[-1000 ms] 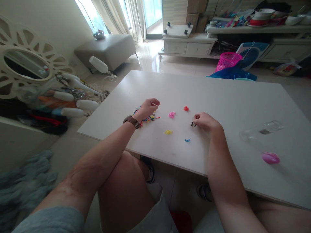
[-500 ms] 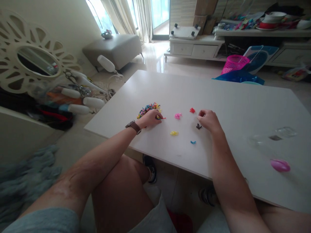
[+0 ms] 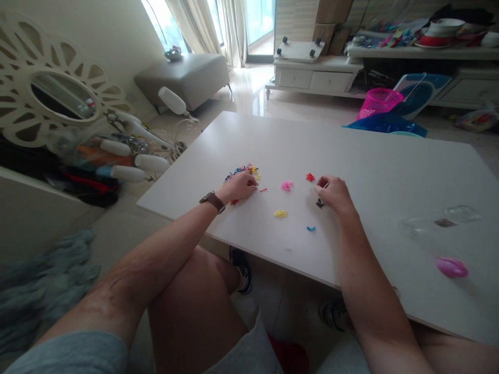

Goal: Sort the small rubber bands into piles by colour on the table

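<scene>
My left hand (image 3: 240, 186), with a watch (image 3: 212, 201) on its wrist, rests over the mixed pile of small coloured rubber bands (image 3: 249, 169). Its fingers are curled together at the pile's right side; what they hold is hidden. A single red band (image 3: 264, 189) lies just off the fingertips. My right hand (image 3: 334, 193) is closed in a pinch above a small black heap of bands (image 3: 320, 203); anything in the pinch is too small to make out. Around them lie red (image 3: 310, 177), pink (image 3: 287, 185), yellow (image 3: 280, 213) and blue (image 3: 311, 228) band heaps.
The white table (image 3: 362, 171) carries a clear bottle (image 3: 442, 221) and a shiny pink oval object (image 3: 452, 267) at the right. Past its far edge are a pink basket (image 3: 378, 104) and blue plastic (image 3: 390, 123). A white lamp (image 3: 152, 163) stands at the left.
My left hand has shifted slightly left, away from the red band, which now lies separate on the table. My right hand stays by the black heap, with little movement.
</scene>
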{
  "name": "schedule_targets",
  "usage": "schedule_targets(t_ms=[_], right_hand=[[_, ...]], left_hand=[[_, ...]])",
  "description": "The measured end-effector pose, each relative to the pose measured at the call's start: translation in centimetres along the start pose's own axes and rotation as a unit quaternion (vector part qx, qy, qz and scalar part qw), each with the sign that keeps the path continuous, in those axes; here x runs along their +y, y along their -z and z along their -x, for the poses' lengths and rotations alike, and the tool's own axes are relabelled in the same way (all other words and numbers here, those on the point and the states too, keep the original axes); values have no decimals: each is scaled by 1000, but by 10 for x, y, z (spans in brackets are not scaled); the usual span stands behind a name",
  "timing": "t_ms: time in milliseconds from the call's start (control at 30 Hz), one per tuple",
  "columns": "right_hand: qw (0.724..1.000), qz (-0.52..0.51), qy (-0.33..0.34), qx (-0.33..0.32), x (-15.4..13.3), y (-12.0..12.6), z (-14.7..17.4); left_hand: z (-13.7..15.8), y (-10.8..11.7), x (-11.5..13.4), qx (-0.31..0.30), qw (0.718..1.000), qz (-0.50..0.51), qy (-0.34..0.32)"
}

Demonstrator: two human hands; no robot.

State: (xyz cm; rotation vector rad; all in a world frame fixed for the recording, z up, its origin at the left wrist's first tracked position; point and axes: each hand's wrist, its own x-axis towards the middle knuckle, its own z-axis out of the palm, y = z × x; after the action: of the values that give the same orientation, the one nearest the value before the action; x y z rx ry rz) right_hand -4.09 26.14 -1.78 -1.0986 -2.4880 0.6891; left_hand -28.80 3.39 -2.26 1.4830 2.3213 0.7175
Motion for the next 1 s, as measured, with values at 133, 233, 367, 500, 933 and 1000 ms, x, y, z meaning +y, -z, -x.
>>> schedule_targets(t_ms=[133, 233, 367, 500, 933, 1000], right_hand=[[1000, -3, 7, 3, 0, -2, 0], [1000, -16, 17, 4, 1, -4, -1], [995, -67, 69, 21, -5, -7, 1], [968, -152, 195, -30, -23, -13, 12], [911, -194, 342, -123, -40, -39, 26], [910, -192, 346, -124, -42, -39, 27]], left_hand=[[-5, -14, 9, -6, 998, -37, -42], [-9, -16, 13, -18, 998, -53, -41], [-11, -10, 22, -38, 998, -29, -43], [-9, -5, 36, -56, 995, 19, -76], [-11, -5, 59, -78, 985, 54, -142], [-11, -6, 60, -83, 985, 49, -142]])
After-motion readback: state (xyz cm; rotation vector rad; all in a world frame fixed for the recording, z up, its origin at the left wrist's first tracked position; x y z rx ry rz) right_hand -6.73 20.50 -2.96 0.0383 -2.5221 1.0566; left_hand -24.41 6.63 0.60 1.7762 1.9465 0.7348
